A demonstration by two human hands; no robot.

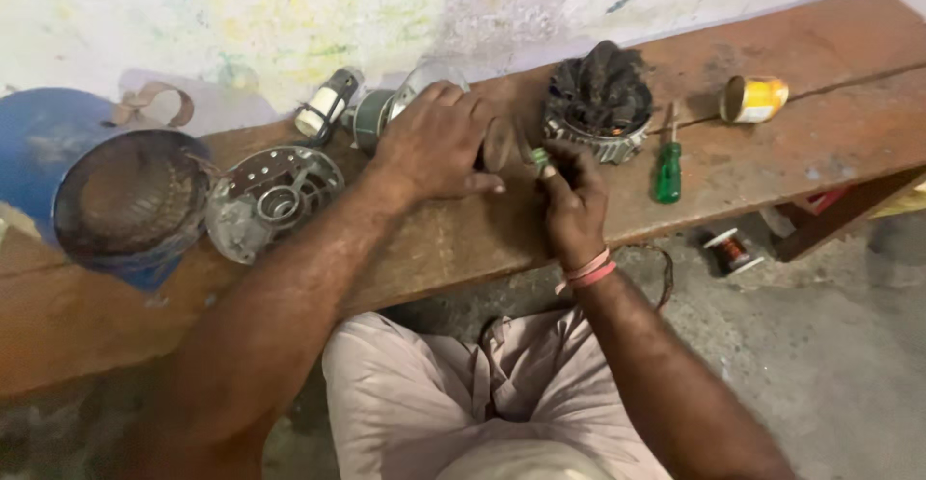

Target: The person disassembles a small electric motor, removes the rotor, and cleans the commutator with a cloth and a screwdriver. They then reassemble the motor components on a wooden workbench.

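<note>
Two hands at bench, small green piece [541, 159] pinched in right grip [552, 166]

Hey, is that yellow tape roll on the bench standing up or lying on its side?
On its side: the yellow tape roll shows its open round end facing sideways.

Small repair workshop. Worn reddish wooden bench [772, 142] carries a dusty wound motor stator [598, 99], green-handled screwdriver [668, 166]. Paint-splattered wall [289, 7] behind.
</note>
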